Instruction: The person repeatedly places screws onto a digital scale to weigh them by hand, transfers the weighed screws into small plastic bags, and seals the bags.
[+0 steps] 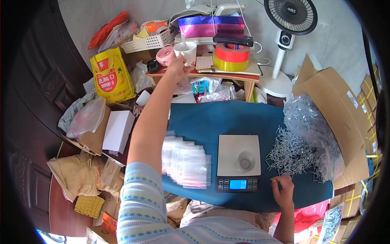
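My left hand (178, 70) reaches forward to the small red-topped shelf, its fingers closed on the white mug (186, 52). Beside the mug is a pink round object (165, 55). My right hand (283, 188) rests on the blue-green table (195, 118) with its fingers curled; whether it holds anything is hidden. Just left of that hand sits a digital scale (238, 156) with a small round cup (245, 161) on its plate and a lit display. A fanned stack of clear plastic bags (186, 162) lies left of the scale. A heap of screws or nails (290, 154) lies to the right.
An open carton (339, 110) with clear plastic (310, 122) borders the right side. Behind stand a white fan (280, 44) and stacked tape rolls (230, 57). At left are a yellow bag (111, 75), a white box (118, 131) and a dark door (36, 81).
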A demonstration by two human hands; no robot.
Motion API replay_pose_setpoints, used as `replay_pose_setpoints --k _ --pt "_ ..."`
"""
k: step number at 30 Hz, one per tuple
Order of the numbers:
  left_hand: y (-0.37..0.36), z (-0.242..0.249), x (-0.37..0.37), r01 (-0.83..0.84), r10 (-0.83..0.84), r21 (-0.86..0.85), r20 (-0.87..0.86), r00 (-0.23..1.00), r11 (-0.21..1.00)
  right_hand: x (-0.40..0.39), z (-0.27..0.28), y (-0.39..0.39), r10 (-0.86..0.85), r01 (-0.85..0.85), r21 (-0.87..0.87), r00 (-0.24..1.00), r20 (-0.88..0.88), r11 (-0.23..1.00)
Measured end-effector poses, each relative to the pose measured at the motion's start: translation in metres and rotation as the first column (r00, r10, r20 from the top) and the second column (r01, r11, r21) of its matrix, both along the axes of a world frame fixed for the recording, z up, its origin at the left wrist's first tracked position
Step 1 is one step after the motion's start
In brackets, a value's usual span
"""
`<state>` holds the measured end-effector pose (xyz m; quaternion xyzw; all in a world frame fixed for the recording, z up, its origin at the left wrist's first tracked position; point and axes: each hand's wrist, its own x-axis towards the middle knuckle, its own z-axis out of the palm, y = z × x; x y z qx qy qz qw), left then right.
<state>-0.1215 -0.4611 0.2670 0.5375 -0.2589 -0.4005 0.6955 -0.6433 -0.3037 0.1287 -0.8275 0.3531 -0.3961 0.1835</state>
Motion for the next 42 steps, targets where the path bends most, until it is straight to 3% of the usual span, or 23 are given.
replay_pose_setpoints --k 7,10,19,24,29,36,42 --pt "0.123 0.007 -0.046 0.156 -0.144 -0.038 0.224 0.964 0.987 -0.005 0.002 -0.001 -0.018 0.018 0.013 0.999 -0.042 1.0" --pt "0.183 -0.005 -0.058 0.351 -0.352 0.036 0.167 0.921 0.936 -0.001 0.003 -0.002 -0.008 0.008 -0.014 0.999 -0.045 1.0" --pt "0.304 -0.036 -0.152 0.528 -0.553 0.183 0.135 0.822 0.829 0.009 0.009 0.008 0.086 -0.086 0.001 0.995 -0.049 0.996" --pt "0.325 -0.032 -0.175 0.631 -0.665 0.214 0.286 0.689 0.746 0.006 0.004 0.013 0.079 -0.077 0.046 0.996 -0.043 0.996" --pt "0.332 -0.029 -0.185 0.691 -0.692 0.127 0.297 0.658 0.712 0.006 0.005 0.017 0.101 -0.101 0.07 0.995 0.008 0.992" --pt "0.33 -0.025 -0.197 0.67 -0.652 0.156 0.468 0.597 0.726 0.006 0.005 0.021 0.123 -0.127 0.094 0.992 0.04 0.987" --pt "0.328 -0.024 -0.202 0.672 -0.665 0.191 0.479 0.573 0.716 0.011 0.013 0.027 0.211 -0.235 0.154 0.965 0.154 0.96"
